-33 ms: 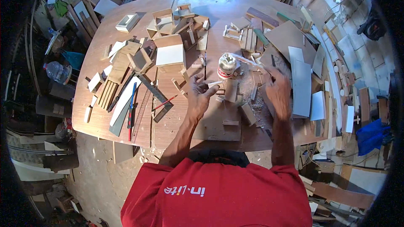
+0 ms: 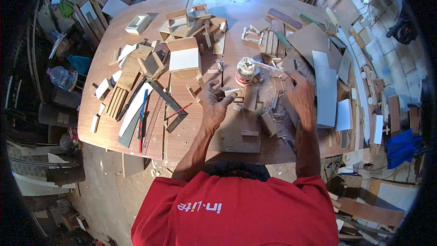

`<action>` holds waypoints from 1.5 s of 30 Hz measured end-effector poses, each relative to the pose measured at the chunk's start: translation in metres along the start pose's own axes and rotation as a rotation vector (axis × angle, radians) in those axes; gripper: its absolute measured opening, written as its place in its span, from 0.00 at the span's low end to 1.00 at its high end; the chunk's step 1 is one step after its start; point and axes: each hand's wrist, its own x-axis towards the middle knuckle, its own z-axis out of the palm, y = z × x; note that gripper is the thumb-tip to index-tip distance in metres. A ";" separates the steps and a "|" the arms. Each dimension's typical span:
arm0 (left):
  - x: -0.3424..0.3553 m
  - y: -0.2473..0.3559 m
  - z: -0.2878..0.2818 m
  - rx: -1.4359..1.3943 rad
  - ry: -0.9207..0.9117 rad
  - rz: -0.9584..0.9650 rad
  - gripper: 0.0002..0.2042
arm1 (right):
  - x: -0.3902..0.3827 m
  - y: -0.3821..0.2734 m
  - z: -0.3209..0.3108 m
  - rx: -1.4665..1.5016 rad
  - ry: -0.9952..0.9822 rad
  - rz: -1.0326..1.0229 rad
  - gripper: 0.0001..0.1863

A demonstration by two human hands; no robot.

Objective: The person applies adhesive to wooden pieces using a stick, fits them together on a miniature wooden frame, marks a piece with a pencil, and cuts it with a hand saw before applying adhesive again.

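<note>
1. Your left hand (image 2: pixel 215 102) is pinching a small pale strip (image 2: pixel 232 90).
2. Your right hand (image 2: pixel 299 92) is holding a slim stick (image 2: pixel 270 67), left end at the white-filled jar (image 2: pixel 245 74).
3. A brown block (image 2: pixel 250 99) is sitting nearer.

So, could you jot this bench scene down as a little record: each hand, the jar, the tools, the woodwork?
Left hand: thumb and fingers on a small pale strip
Right hand: holding a thin stick, far end at the jar's mouth
Jar: white and red, upright, open, between the hands
Tools: red pencil and dark L-shaped square, left of the left hand
Woodwork: box-like piece with a white panel, beyond the pencil
Surface: brown tabletop
</note>
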 end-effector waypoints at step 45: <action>0.030 -0.014 -0.130 0.660 0.243 0.002 0.26 | 0.048 -0.104 0.204 0.413 -0.444 -0.698 0.11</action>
